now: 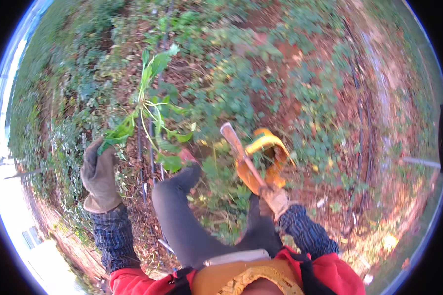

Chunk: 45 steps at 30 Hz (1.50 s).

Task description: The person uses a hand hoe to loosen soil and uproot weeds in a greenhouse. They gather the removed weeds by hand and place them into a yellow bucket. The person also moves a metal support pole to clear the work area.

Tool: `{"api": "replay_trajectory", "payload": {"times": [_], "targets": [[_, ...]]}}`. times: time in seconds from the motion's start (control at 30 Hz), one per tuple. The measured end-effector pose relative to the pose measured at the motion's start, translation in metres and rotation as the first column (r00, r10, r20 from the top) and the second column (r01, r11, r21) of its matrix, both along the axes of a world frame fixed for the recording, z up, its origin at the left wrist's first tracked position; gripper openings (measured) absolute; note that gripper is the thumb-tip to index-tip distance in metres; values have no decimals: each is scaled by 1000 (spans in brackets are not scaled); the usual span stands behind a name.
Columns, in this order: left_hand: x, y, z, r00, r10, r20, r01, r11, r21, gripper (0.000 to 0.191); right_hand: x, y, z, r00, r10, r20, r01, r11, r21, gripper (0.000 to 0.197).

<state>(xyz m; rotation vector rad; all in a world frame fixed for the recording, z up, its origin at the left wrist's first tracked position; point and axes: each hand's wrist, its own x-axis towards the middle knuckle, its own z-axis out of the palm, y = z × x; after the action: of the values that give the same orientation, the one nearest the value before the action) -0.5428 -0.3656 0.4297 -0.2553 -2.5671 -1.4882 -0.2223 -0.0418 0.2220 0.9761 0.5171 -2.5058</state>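
My left hand (101, 177), in a worn brown work glove, is raised at the left with its fingers closed on leaf tips of a green leafy plant (142, 107). The plant's stems and leaves fan out ahead of the glove, above the ground growth. My right hand (277, 202), also gloved, grips the wooden handle of a short hand tool (240, 147) with a flat metal blade at its far end. Just beyond that hand is a yellow-orange, hollow object (267, 143) with a wide opening. The tool crosses in front of it, and I cannot tell whether they touch.
Low green plants (229, 88) cover much of the reddish soil and dry litter. Dark thin lines, apparently hoses (360, 121), run along the ground at the right, with more near my bent left leg (181, 214). A pale strip (380, 84) lies farther right.
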Motion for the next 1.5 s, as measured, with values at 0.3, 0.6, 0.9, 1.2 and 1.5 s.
{"api": "replay_trajectory", "payload": {"times": [0.3,0.6,0.9,1.2,1.5], "targets": [[77,101,30,879,-473,52,476,868,-140,29,130,34,69,885,-161,437,34,958,284,15],[144,248,-24,240,-861,449,945,102,-310,41,220,9,60,711,-307,633,-60,869,490,39],[259,307,-275,293,-869,400,873,72,-483,48,259,-13,40,494,-488,720,49,842,537,43],[265,250,-252,145,-578,803,986,14,-168,55,246,58,-44,513,-543,665,253,836,487,14],[232,247,-279,278,-371,886,794,609,6,66,211,1,-56,862,-150,484,-376,451,810,22]]}}
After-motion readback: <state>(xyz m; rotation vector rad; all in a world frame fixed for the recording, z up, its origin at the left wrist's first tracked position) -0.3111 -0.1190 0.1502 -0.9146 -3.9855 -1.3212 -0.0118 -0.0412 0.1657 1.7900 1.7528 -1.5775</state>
